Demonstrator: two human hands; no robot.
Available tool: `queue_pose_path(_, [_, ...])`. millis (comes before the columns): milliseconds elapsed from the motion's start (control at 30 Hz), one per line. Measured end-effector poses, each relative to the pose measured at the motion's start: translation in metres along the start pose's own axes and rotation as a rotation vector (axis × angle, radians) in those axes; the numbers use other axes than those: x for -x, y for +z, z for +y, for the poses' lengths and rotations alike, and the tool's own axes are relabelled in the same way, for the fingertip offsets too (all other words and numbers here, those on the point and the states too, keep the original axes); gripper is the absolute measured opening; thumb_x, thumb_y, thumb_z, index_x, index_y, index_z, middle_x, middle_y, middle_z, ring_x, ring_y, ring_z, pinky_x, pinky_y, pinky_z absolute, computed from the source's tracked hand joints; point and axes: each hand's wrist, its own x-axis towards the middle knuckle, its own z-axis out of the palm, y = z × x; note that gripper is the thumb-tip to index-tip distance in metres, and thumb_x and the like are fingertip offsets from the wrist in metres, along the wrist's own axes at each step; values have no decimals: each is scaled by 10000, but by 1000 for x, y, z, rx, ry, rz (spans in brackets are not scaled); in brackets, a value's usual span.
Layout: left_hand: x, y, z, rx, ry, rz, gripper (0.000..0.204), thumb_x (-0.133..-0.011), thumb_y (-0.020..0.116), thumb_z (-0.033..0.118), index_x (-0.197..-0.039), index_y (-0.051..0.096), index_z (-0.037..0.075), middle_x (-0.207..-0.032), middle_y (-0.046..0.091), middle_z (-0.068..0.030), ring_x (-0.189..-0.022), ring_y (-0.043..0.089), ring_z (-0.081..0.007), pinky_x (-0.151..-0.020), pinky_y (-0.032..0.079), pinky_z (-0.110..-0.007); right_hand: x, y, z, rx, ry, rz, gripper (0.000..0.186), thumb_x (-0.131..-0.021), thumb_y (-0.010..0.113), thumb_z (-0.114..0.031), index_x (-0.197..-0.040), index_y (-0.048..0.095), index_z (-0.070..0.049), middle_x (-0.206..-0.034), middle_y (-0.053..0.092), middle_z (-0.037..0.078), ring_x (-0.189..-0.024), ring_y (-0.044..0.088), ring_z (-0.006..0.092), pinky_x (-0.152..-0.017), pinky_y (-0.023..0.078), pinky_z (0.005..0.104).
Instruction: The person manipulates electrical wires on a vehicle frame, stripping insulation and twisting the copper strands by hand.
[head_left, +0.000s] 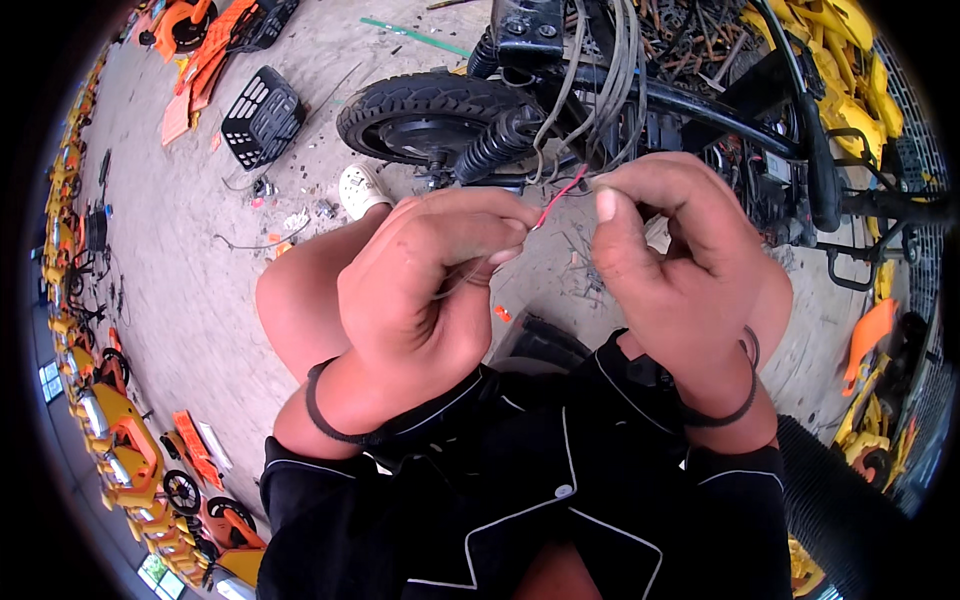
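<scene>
My left hand [430,285] pinches a thin red wire [560,196] between thumb and index finger, its other fingers curled; a thin loop of wire shows beside them. The red wire rises toward grey cables [612,70] hanging from a black bike frame [690,100]. My right hand [680,260] is just right of the red wire, thumb and forefinger pinched; what is between them is too small to make out. The bike's rear wheel [375,120] and coil spring shock [490,150] are just beyond my hands.
A black plastic basket [262,115], orange panels [205,55] and small debris lie on the concrete floor [200,330]. Rows of yellow and orange scooters [120,450] line the left; yellow body panels [840,80] pile at the right. My white clog [360,193] rests near the wheel.
</scene>
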Motion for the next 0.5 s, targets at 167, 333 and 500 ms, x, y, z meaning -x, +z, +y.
queue_pose_path(167, [2,4,-3,29,-44,11,183,-837,677,-134,-949,661,10,-945,747,-134,-818,723,-230,-727,558,-297,4,-2,-7,98,-125,-140,205,-830,763,28,-1030,732,-6,-966,710,102,-771,657,154,-627,507,245])
queue_pose_path(333, [4,7,-5,34,-55,26,187,-829,700,-121,-958,664,9,-954,749,-139,-851,736,-250,-747,573,-306,6,0,-5,182,-179,-153,239,-826,781,27,-1059,741,-9,-988,721,109,-751,659,162,-607,500,254])
queue_pose_path(500, [4,9,-6,41,-55,43,185,-823,713,-119,-947,659,8,-952,749,-138,-854,739,-260,-748,578,-313,6,1,-3,196,-208,-139,243,-822,784,30,-1058,747,-14,-969,724,110,-713,647,156,-579,492,259])
